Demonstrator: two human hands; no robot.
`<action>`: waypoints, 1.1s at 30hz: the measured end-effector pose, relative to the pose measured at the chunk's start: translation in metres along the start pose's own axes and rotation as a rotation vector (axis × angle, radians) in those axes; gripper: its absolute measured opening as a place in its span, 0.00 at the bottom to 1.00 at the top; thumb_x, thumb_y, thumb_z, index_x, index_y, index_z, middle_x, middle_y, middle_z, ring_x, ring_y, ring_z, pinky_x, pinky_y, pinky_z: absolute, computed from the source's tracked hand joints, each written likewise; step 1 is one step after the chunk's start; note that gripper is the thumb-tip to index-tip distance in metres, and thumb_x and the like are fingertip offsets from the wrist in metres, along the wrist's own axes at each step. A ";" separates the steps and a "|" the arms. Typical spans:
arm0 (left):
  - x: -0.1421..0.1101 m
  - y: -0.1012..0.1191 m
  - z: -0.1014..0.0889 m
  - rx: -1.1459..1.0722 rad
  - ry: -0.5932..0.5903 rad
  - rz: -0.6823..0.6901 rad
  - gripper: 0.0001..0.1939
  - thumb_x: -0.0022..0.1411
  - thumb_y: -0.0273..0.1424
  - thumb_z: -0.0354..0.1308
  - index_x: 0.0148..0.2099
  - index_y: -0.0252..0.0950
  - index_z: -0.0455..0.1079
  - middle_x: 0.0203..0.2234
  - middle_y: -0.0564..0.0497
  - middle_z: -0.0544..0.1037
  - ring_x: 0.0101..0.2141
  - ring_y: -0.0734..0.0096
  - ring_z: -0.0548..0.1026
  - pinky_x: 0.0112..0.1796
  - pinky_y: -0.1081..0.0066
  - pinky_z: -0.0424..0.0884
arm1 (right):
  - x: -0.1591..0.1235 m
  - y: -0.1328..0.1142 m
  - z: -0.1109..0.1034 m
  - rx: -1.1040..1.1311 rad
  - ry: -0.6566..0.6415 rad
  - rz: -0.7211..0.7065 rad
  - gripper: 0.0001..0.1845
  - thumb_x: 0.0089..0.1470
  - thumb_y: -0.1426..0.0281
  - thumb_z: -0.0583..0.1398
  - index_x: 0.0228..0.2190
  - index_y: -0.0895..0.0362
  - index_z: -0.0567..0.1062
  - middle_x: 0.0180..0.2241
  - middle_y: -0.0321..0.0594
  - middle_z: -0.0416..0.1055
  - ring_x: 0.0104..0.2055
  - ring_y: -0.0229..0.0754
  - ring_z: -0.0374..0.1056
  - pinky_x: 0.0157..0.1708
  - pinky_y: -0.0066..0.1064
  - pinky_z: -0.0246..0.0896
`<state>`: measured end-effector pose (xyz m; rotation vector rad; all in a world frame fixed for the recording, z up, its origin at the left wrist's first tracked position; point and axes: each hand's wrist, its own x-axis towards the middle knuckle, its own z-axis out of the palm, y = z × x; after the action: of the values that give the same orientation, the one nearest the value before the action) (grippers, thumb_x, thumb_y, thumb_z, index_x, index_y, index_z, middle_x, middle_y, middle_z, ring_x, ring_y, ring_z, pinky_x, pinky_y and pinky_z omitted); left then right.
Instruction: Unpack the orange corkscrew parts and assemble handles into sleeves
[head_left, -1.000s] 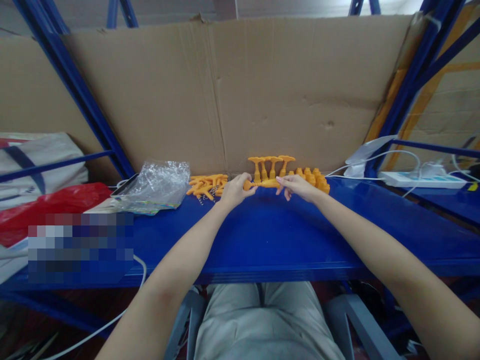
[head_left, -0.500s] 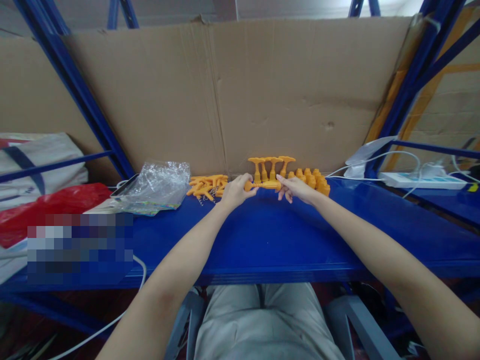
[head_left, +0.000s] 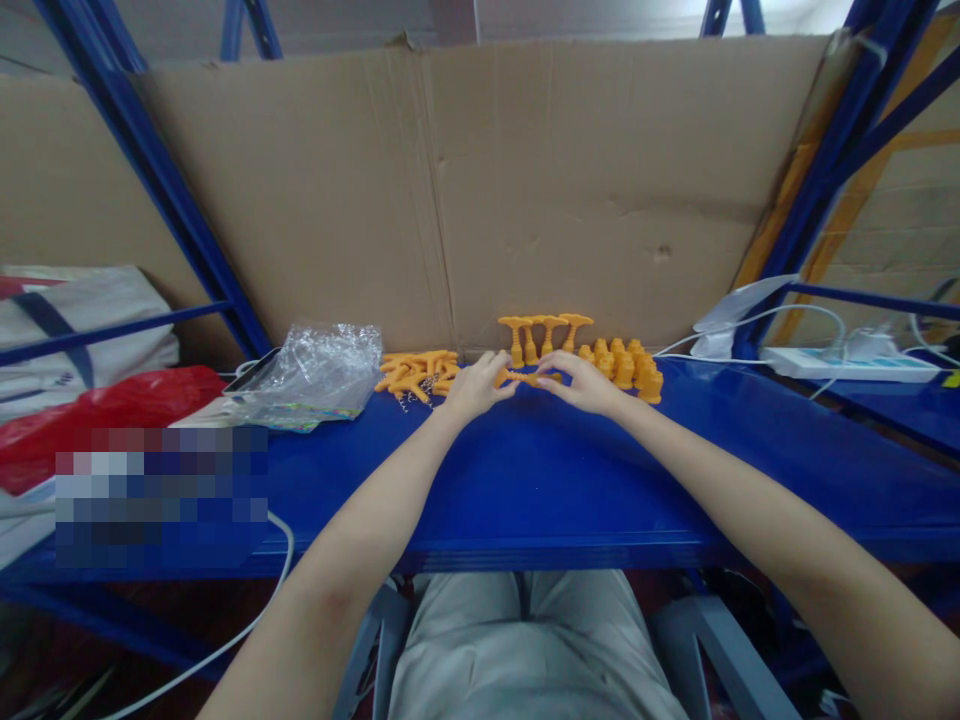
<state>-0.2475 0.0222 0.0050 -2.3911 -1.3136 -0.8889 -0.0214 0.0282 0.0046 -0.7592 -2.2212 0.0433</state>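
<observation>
Between my two hands an orange plastic corkscrew lies crosswise, just above or on the blue shelf. My left hand is closed on its handle end at the left. My right hand pinches the body at the other end with thumb and fingers, which partly cover it. Behind them several T-shaped orange corkscrews stand upright in a row. Beside my left hand lies a heap of orange handles with metal spirals. To the right of my right hand stand several orange bodies grouped in rows.
A crumpled clear plastic bag and a red bag lie on the left. A power strip with white cables lies at the right. Cardboard walls off the back, between blue shelf posts.
My right hand has shifted its grip on the corkscrew, its back now turned upward and fingers curled over the body. My left hand stays nearly in place.
</observation>
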 end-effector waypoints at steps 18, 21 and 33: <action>-0.001 -0.015 -0.009 -0.139 0.160 -0.282 0.26 0.62 0.25 0.52 0.62 0.38 0.61 0.58 0.43 0.69 0.46 0.61 0.77 0.46 0.64 0.75 | 0.064 0.011 0.033 -0.356 -0.088 0.190 0.18 0.63 0.73 0.55 0.49 0.57 0.80 0.44 0.48 0.73 0.45 0.45 0.69 0.46 0.35 0.63; -0.003 -0.029 -0.006 -0.158 0.227 -0.388 0.22 0.60 0.24 0.52 0.58 0.39 0.64 0.54 0.43 0.72 0.52 0.59 0.75 0.51 0.62 0.73 | 0.085 0.016 0.049 -0.301 -0.145 0.182 0.17 0.61 0.74 0.58 0.49 0.58 0.80 0.43 0.48 0.73 0.46 0.44 0.70 0.48 0.34 0.63; -0.006 -0.056 0.009 -0.240 0.314 -0.404 0.18 0.57 0.21 0.53 0.49 0.40 0.65 0.47 0.45 0.76 0.49 0.60 0.76 0.50 0.56 0.74 | 0.108 0.021 0.081 -0.395 -0.231 0.316 0.27 0.59 0.81 0.54 0.58 0.57 0.72 0.53 0.51 0.66 0.51 0.45 0.72 0.53 0.30 0.64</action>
<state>-0.2930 0.0536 -0.0090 -2.0541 -1.6614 -1.5410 -0.1225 0.1192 0.0144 -1.3783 -2.3334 -0.1653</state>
